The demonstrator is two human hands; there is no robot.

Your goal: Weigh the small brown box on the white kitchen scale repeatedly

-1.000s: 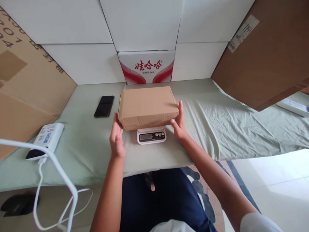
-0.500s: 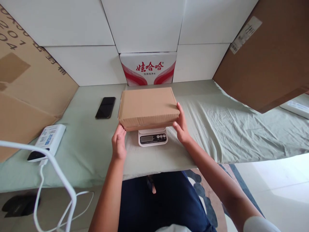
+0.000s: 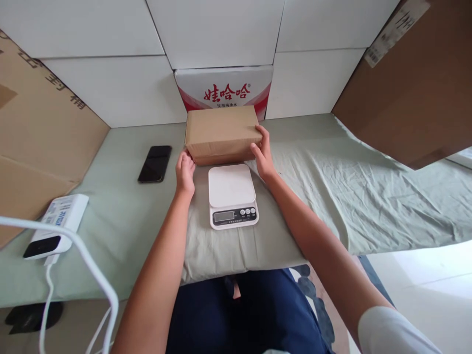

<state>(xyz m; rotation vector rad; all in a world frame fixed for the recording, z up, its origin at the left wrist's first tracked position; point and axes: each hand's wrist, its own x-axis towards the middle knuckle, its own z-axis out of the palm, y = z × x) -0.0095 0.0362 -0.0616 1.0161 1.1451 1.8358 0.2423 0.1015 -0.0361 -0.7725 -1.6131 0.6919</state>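
1. Big stuff first: a table under a wrinkly pale green sheet [image 3: 332, 187], white panels stacked behind it, and large brown cardboard sheets leaning in from both sides.
2. The brown cardboard box [image 3: 220, 132] sits on the sheet at the back, right up against a red-and-white printed carton [image 3: 224, 87]. Its long axis runs left to right, straight ahead of both arms.
3. A white kitchen scale [image 3: 230, 195] lies just in front of the box, nothing on its platform.
4. Left hand [image 3: 185, 173] presses the box's near left corner; right hand [image 3: 261, 158] wraps the near right edge. Fingers curl against the cardboard, so the box is pinched between both, about equally near.
5. Small stuff: black phone [image 3: 155, 163] to the left, a white charger [image 3: 55, 227] with its cable further left.
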